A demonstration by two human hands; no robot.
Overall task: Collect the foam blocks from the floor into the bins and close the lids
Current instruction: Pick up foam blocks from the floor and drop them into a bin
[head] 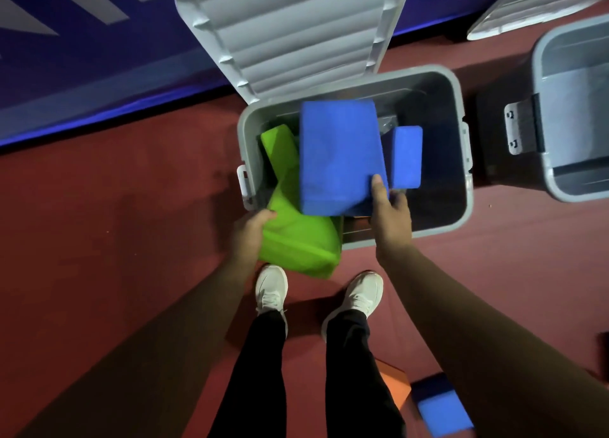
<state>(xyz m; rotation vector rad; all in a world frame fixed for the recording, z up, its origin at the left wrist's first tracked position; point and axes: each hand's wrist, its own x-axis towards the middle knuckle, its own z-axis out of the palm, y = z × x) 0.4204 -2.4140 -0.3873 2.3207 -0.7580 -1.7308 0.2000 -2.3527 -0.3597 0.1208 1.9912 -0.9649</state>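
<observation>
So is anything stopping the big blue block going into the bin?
The lid is up, so the bin is open. But a smaller blue block and a green block already lie inside it, beside the big blue block, and may crowd it.

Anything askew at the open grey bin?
Yes: the bright green foam block, gripped by the left hand, hangs out over the grey plastic bin's near rim, so its grey lid could not shut. The large blue foam block in the right hand tilts above the bin.

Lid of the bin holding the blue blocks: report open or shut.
Open. The lid stands swung back, clear of the bin rim; the inside shows.
</observation>
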